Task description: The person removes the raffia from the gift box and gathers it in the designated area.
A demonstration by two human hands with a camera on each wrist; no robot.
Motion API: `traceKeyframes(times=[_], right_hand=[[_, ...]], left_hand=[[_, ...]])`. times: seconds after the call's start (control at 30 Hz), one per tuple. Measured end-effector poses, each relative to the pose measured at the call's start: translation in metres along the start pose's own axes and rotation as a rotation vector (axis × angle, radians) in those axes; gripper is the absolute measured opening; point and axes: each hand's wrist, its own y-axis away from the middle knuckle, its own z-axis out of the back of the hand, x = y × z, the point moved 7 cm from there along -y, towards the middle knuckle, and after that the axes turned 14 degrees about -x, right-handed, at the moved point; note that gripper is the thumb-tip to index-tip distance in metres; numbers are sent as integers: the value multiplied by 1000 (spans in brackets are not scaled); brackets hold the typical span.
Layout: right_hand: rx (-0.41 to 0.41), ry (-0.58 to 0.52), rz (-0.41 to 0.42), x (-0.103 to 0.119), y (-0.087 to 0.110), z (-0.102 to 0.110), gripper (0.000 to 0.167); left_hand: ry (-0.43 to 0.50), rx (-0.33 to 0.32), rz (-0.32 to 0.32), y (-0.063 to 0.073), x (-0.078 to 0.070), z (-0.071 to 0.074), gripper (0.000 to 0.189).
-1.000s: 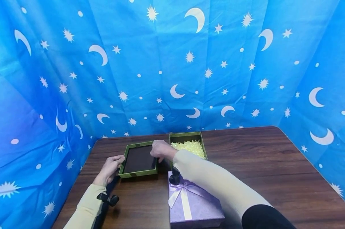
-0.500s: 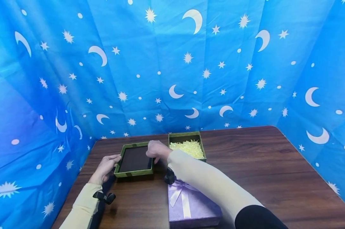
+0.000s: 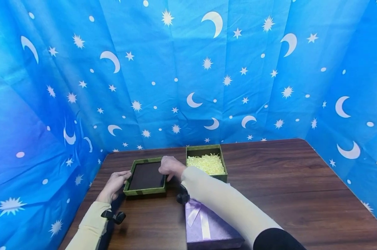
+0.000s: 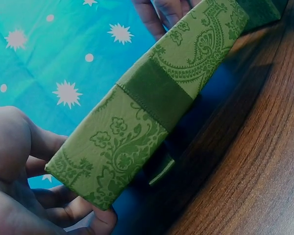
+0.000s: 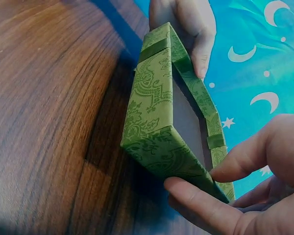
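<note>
A shallow green lid [image 3: 146,191] with a dark inside, its hollow side up, is held just over the left part of the table. Embossed paisley pattern and a dark green ribbon band show on its side [image 4: 122,127] in the left wrist view. At its left side my left hand [image 3: 113,185] grips the edge, thumb on the rim and fingers under. My right hand [image 3: 171,166] pinches the opposite side between thumb and fingers, clearly seen in the right wrist view. A short ribbon end [image 4: 161,171] hangs below the lid.
Behind my right forearm stands an open green box [image 3: 220,177] filled with pale yellow shredded paper [image 3: 208,164]. A lilac gift box [image 3: 211,229] with a ribbon bow sits at the front, partly under that forearm. A blue star-and-moon cloth [image 3: 163,69] hangs behind the wooden table [image 3: 285,194].
Both hands have carried the green lid a little to the left and slightly nearer to me. Their grips on it look the same.
</note>
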Motion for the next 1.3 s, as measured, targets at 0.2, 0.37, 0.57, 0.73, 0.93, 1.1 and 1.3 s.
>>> traceKeyframes(times=[0.2, 0.37, 0.57, 0.73, 0.93, 1.1, 1.3], right_hand=[[4, -77, -11, -2, -2, -7, 33], [12, -103, -27, -3, -6, -11, 32], [44, -64, -37, -3, -8, -16, 32], [77, -24, -36, -6, -10, -23, 35], [110, 68, 3, -4, -10, -25, 46], [147, 54, -14, -6, -11, -26, 51], [139, 45, -38, -9, -13, -26, 50]], left_hand=[[-31, -15, 3, -2, 4, 3, 49], [-47, -8, 5, -3, 4, 2, 51], [-50, 10, 25, -4, 8, 1, 50], [-136, 1, -15, -3, 5, 1, 48], [-222, -16, -61, 0, -1, 2, 46], [-243, -23, -62, 0, -2, 0, 45], [-267, -34, -70, 1, -5, -2, 45]])
